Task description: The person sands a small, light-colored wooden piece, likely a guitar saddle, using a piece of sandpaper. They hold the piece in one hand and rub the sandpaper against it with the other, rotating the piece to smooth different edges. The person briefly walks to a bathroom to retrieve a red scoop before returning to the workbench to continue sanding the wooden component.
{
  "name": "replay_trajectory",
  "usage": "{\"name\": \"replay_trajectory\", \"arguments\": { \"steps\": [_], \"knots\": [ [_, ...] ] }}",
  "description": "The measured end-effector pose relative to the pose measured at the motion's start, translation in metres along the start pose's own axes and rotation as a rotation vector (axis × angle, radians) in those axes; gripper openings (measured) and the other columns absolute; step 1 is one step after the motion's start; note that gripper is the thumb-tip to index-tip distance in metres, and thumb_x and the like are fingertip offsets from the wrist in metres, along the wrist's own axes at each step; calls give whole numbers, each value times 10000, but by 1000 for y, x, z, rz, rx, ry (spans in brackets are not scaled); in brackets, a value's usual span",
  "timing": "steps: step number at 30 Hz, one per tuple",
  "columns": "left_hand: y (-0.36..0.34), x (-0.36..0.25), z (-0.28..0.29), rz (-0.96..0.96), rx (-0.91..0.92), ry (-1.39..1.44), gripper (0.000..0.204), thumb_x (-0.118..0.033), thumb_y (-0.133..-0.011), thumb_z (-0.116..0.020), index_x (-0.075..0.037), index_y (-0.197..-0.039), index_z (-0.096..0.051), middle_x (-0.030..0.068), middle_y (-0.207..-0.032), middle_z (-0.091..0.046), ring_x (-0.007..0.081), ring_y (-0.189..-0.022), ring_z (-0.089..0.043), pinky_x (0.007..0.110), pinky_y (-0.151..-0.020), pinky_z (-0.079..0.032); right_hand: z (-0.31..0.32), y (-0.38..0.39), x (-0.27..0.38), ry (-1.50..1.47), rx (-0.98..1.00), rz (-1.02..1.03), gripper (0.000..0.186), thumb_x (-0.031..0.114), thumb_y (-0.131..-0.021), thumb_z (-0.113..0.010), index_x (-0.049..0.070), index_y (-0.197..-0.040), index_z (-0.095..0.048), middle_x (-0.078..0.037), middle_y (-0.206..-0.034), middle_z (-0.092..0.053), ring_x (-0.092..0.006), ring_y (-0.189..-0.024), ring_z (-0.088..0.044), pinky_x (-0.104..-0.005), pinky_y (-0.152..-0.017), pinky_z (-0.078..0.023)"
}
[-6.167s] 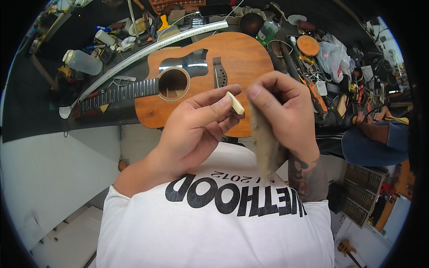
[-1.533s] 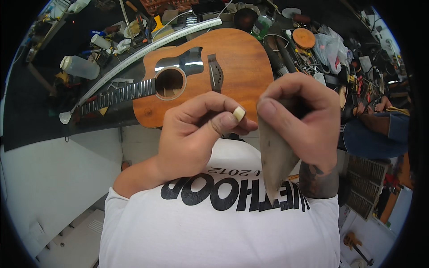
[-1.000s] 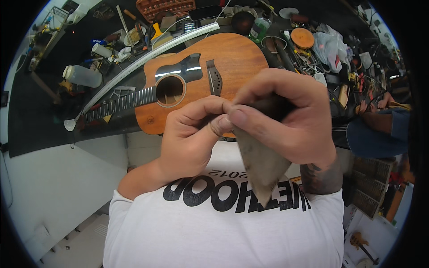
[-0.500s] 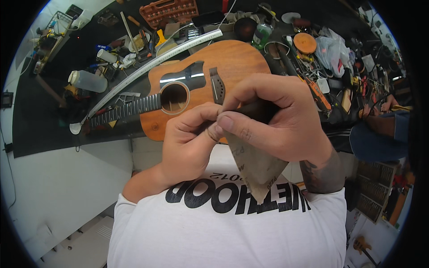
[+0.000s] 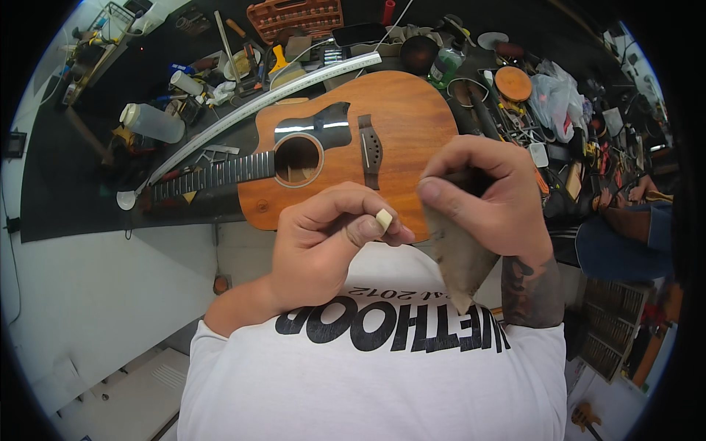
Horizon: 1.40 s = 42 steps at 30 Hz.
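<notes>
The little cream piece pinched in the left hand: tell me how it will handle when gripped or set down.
The cream piece looks rigid, keeping straight edges under the left hand pinch. Tiny beside the fingertips, it is probably very light and easy to drop. Its flat-sided shape suggests it would lie still rather than roll.

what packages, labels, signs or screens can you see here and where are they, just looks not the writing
Orange plastic compartment case: top centre of the bench, rectangular, ribbed with small cells.
Dark flat phone: right of the case, black screen, unlit.
Green plastic bottle: above the guitar body, small, with a pale label band.
Translucent white plastic jar: lying on its side at the left, above the guitar neck.
Clear crumpled plastic bag: right side of the bench.
</notes>
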<state>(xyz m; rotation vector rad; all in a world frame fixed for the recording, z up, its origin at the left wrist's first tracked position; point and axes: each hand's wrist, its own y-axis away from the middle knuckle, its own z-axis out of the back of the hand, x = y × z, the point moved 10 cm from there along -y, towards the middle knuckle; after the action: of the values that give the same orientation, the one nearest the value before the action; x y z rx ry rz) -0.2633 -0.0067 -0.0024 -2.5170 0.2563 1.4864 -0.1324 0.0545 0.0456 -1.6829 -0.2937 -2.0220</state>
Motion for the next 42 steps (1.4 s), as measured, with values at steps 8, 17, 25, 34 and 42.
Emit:
{"name": "replay_trajectory", "arguments": {
  "steps": [8, 17, 25, 34, 42],
  "knots": [
    [-1, -5, -1, -44, 18, 13, 108, -64, -963, -528, 20, -992, -590, 117, -939, -586, 240, -943, -625, 358, -829, -513, 8, 12, 2, 12, -47, 3, 116, 76, -817, -734, -9, -861, -668, -20, -761, -664, -50, -711, -594, -205, -637, -474],
    [0, -1, 14, -41, -99, 103, 497, -22, -968, -477, -31, -1442, -327, 151, -1036, -583, 181, -800, -633, 252, -693, -538, 49, 45, -58, -22, -270, -238, 109, 96, -855, -696, 1, -894, -658, 19, -789, -638, -31, -730, -553, -191, -688, -439],
    [-1, 15, 50, 33, -229, 375, 261, -64, -965, -520, 26, -1209, -529, 164, -1032, -645, 295, -968, -676, 338, -770, -616, 89, 100, -115, -65, -485, -434, 114, 117, -881, -673, 19, -931, -646, 41, -842, -616, -28, -779, -542, -188, -722, -424],
    [-1, 17, 43, 61, -55, 795, 217, -122, -1007, -435, -34, -1180, -533, 183, -1123, -631, 315, -1045, -649, 375, -816, -604, 94, 100, -102, -41, -500, -329, 130, 136, -901, -655, 11, -938, -652, 46, -833, -614, -19, -768, -535, -183, -702, -419],
    [-4, 9, 24, 85, 43, 755, 200, -133, -1024, -375, -44, -1158, -495, 234, -1148, -609, 358, -1076, -628, 401, -840, -591, 71, 92, -95, 64, -375, -303, 156, 120, -894, -657, 4, -999, -663, 34, -818, -618, -23, -764, -531, -186, -713, -422]
  ]
}}
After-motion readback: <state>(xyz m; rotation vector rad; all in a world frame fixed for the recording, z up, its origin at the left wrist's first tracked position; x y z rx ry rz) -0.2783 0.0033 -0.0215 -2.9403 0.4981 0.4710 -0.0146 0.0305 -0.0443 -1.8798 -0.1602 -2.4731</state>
